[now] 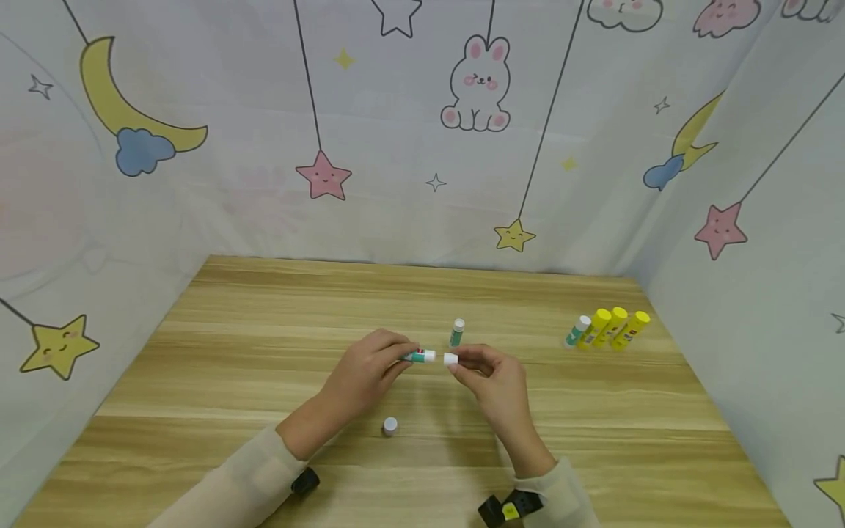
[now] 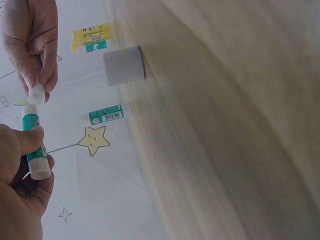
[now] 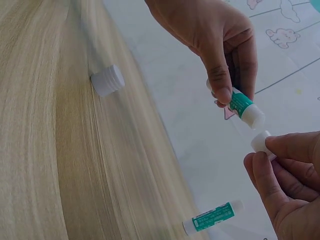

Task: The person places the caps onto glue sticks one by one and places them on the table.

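My left hand (image 1: 371,364) grips a green-and-white glue stick (image 1: 422,356) around its body, its white end pointing right. Facing that end across a small gap is a white cap (image 1: 451,358), pinched between the thumb and fingers of my right hand (image 1: 499,383). In the left wrist view the cap (image 2: 36,93) has its hollow mouth turned to the glue stick (image 2: 33,130). Just behind the hands a second green glue stick (image 1: 457,333) stands upright. Another white cap (image 1: 390,426) stands on the table near my left forearm, large in the right wrist view (image 3: 107,80).
At the right of the wooden table (image 1: 264,308) stand several glue sticks in a row: a green one (image 1: 577,331) with a white top, then yellow ones (image 1: 612,327). A printed curtain (image 1: 396,220) borders the table behind and on both sides.
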Available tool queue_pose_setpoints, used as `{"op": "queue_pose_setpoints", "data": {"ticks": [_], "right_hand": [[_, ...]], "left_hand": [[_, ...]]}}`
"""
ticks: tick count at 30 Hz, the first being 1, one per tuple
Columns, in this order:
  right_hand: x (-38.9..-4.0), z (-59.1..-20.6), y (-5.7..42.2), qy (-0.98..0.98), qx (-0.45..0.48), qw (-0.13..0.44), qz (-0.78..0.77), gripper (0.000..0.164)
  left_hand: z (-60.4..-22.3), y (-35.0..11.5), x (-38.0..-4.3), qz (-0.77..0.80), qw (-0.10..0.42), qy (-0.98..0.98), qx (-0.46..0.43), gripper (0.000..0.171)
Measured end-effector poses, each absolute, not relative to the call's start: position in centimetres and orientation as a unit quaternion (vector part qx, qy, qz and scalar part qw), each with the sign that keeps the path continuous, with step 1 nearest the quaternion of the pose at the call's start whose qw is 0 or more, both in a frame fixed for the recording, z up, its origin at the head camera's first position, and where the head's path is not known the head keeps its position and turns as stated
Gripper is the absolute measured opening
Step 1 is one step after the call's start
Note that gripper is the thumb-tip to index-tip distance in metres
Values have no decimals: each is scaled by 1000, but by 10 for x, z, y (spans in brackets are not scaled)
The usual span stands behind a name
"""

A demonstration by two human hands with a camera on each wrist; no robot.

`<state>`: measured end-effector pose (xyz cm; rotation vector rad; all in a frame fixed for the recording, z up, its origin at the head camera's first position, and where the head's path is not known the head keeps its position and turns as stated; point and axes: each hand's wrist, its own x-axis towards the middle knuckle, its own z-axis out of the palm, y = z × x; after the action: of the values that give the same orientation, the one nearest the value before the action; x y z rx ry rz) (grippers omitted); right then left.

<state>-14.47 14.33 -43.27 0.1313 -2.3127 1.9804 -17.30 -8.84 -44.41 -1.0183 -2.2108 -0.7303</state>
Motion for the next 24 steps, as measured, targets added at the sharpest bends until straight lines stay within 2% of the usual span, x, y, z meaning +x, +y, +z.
{"op": "queue_pose_setpoints", "data": {"ticks": [16,24], "right_hand": [[-145,-432,138,-757,49,43,651,20],[-146,-434,135,-761,50,41,646,18]], "left_hand": [[-446,-86,-170,-275,293,-837,-372,23],[-446,-85,-171,-276,304,-831,-376,25]]}}
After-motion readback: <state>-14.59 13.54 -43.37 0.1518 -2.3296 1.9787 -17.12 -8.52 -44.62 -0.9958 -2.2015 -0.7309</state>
